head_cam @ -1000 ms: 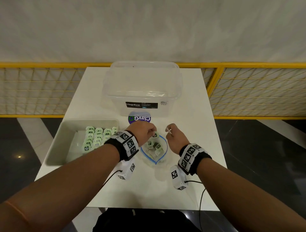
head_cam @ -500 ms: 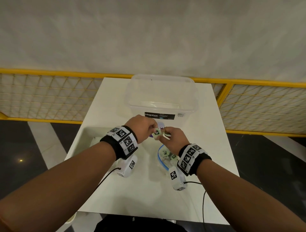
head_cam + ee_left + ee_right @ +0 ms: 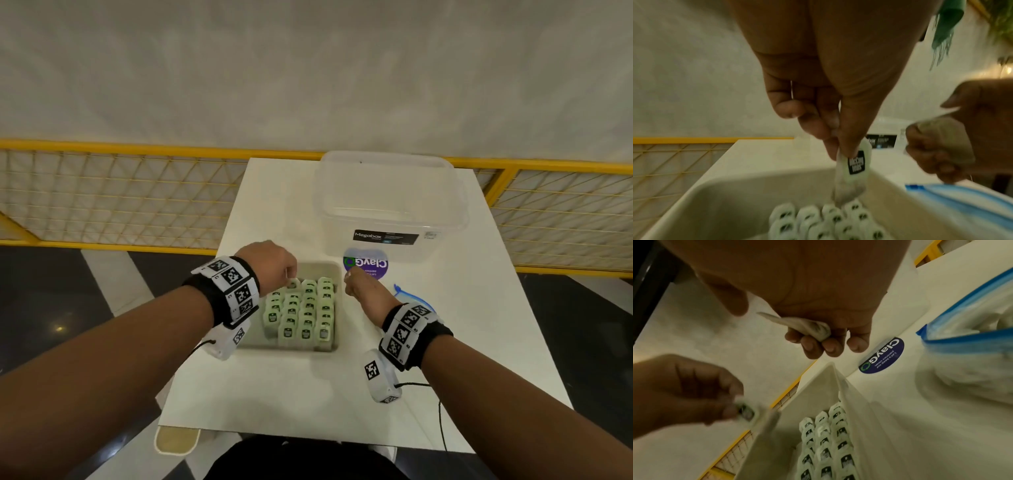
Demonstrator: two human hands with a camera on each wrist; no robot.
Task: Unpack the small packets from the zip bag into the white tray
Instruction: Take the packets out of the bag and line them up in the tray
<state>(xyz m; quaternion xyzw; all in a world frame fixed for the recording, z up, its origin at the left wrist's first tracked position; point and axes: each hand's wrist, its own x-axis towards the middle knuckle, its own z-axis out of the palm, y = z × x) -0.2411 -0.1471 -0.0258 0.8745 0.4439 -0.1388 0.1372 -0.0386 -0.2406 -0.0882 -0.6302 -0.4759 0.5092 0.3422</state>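
At about nine o'clock on the white tabletop (image 3: 342, 394), the shallow white plastic tray (image 3: 337, 274) was seen already filled with upright pale green small packets (image 3: 301, 315) set in tidy rows, presumably so that more could be fitted in. Over the tray's far end, at roughly eleven o'clock, the left hand (image 3: 270, 263) was held with thumb and fingertips pinched on the top edge of one white packet with a black label (image 3: 856, 164), which hung down just above the back row, apparently to be slotted in upright. Just beside the tray's far right corner, the right hand (image 3: 363, 291) was curled around a second soft packet (image 3: 807, 326), seemingly kept ready for the next placing. At about three o'clock, the clear zip bag with a blue seal (image 3: 411, 296) lay on the tabletop, largely hidden behind the right wrist; what remained inside could not be counted. At twelve o'clock a clear lidded plastic box (image 3: 390, 202) stood behind a round blue sticker (image 3: 368, 267).
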